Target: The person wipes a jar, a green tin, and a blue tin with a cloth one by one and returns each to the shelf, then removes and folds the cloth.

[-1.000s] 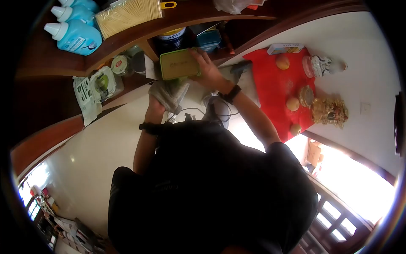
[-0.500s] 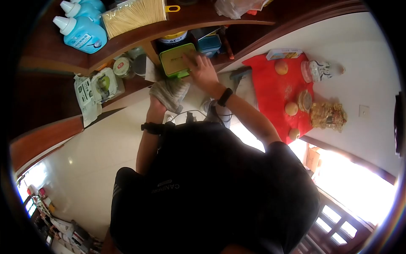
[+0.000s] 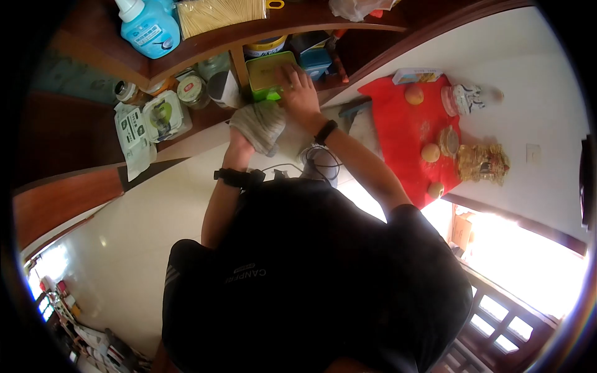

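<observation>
My left hand (image 3: 241, 144) is closed around a bunched grey-white cloth (image 3: 260, 126), which covers most of its fingers. The cloth hangs just in front of the shelf, below a box with a green rim and brownish lid (image 3: 266, 74). My right hand (image 3: 300, 93) reaches over the right side of that box. Its fingers are stretched out and lie on or just above the lid; contact is hard to make out. To the right of the box is a blue container (image 3: 315, 62), and a yellow-and-white tub (image 3: 265, 46) stands behind it.
Glass jars (image 3: 192, 91), a pack of wipes (image 3: 135, 138) and a clear-lidded container (image 3: 165, 116) share the lower shelf. Above stand a blue bottle (image 3: 149, 31) and bundled wooden sticks (image 3: 221, 15). Fruit (image 3: 430, 153) and a golden ornament (image 3: 482, 163) rest on red cloth (image 3: 398, 130) at right.
The view has shifted, so the shelf items appear further right and slightly higher. My left hand with the cloth has moved right, closer to my right hand, which stays at the box.
</observation>
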Action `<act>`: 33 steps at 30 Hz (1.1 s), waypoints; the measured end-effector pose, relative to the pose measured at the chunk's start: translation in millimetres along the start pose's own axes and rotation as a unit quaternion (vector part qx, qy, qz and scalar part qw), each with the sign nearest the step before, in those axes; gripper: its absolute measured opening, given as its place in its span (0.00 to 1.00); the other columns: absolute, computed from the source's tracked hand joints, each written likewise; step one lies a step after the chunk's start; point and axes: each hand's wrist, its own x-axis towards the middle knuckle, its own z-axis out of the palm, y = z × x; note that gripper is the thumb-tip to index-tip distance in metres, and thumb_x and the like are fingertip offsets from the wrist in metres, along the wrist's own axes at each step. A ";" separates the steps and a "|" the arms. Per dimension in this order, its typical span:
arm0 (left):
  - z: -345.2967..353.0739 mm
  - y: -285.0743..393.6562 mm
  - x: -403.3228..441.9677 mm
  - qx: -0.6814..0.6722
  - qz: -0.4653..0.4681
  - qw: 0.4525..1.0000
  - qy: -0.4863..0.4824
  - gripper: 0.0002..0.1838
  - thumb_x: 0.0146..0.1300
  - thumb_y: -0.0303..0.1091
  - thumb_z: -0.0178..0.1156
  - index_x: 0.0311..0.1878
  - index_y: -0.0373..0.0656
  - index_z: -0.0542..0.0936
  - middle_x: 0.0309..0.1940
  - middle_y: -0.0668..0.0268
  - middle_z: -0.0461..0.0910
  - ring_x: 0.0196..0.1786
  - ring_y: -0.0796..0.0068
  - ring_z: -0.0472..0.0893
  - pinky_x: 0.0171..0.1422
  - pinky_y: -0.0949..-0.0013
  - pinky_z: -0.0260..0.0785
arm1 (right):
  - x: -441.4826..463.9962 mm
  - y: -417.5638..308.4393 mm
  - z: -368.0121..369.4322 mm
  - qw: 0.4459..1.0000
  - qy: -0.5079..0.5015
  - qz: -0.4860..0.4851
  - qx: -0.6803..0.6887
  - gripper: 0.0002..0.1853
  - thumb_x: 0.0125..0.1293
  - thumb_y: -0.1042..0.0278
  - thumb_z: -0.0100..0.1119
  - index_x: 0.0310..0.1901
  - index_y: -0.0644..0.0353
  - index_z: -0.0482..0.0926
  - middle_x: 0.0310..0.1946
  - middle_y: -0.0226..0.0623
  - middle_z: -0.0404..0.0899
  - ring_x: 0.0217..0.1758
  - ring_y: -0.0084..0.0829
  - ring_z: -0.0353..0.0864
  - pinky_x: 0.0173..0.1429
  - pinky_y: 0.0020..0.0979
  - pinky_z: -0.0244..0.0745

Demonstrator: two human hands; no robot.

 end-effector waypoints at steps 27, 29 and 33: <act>-60.5 -33.2 -88.1 0.257 0.020 0.966 0.026 0.17 0.75 0.42 0.49 0.59 0.45 0.75 0.56 0.65 0.79 0.58 0.69 0.79 0.61 0.67 0.73 | -100.8 -189.1 -95.9 0.965 0.008 0.156 0.210 0.09 0.47 0.74 0.66 0.33 0.57 0.80 0.35 0.36 0.78 0.43 0.42 0.78 0.48 0.41 0.75; -120.7 -7.2 -67.1 0.324 -0.016 0.945 -0.046 0.13 0.71 0.40 0.53 0.53 0.45 0.76 0.50 0.64 0.80 0.53 0.69 0.81 0.53 0.68 0.74 | -100.1 -191.7 -108.6 0.959 -0.022 0.166 0.228 0.07 0.48 0.74 0.64 0.32 0.57 0.79 0.32 0.37 0.77 0.40 0.44 0.78 0.45 0.42 0.75; -56.1 8.1 -88.5 0.860 0.205 0.454 -0.111 0.10 0.61 0.38 0.59 0.42 0.44 0.76 0.39 0.60 0.81 0.43 0.64 0.83 0.44 0.65 0.74 | -110.2 -206.2 -111.1 0.959 -0.042 0.145 0.239 0.06 0.50 0.74 0.63 0.32 0.59 0.77 0.31 0.40 0.76 0.38 0.46 0.77 0.44 0.43 0.75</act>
